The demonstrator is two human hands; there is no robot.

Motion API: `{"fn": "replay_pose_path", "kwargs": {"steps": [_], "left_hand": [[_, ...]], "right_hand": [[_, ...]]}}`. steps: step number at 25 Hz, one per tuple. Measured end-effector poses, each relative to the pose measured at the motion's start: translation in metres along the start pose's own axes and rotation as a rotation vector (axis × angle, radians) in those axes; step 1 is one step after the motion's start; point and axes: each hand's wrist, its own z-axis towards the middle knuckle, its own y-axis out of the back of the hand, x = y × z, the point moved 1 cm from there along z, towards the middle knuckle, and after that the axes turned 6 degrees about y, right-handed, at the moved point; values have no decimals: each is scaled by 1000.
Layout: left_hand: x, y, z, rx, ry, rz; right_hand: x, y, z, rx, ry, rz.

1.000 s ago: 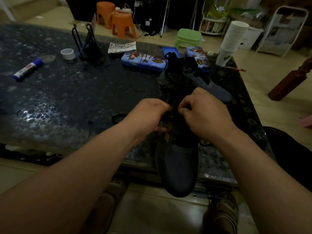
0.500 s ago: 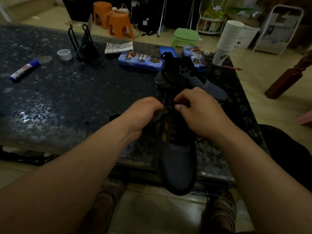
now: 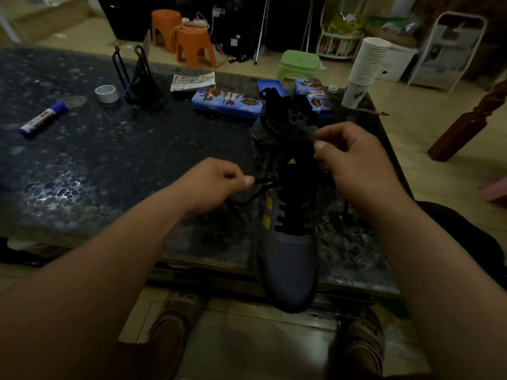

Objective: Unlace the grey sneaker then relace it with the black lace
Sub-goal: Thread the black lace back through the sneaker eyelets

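Observation:
The grey sneaker (image 3: 288, 259) lies on the dark table (image 3: 109, 160), its toe hanging over the near edge and pointing at me. A black lace (image 3: 258, 189) crosses its lower eyelets and runs out to the left. My left hand (image 3: 216, 182) pinches that lace end just left of the shoe. My right hand (image 3: 354, 163) is raised at the shoe's upper right, finger and thumb pinched together as if on the other lace end, which is too dark to make out. A second dark sneaker (image 3: 285, 122) stands behind.
Blue tins (image 3: 227, 101) lie behind the shoes, a stack of paper cups (image 3: 365, 69) at the far right corner. A tape roll (image 3: 107, 93), a black stand (image 3: 137, 78) and a glue stick (image 3: 44, 119) sit to the left. My feet are under the table edge.
Both hands were together over the shoe's upper laces; now they have pulled apart, left hand drawing the lace out to the left, right hand lifting up and right.

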Motion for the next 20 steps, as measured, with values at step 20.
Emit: {"fn": "replay_pose_path", "kwargs": {"steps": [20], "left_hand": [[-71, -4, -54, -15, -280, -384]], "right_hand": [[14, -25, -30, 221, 233, -195]]}}
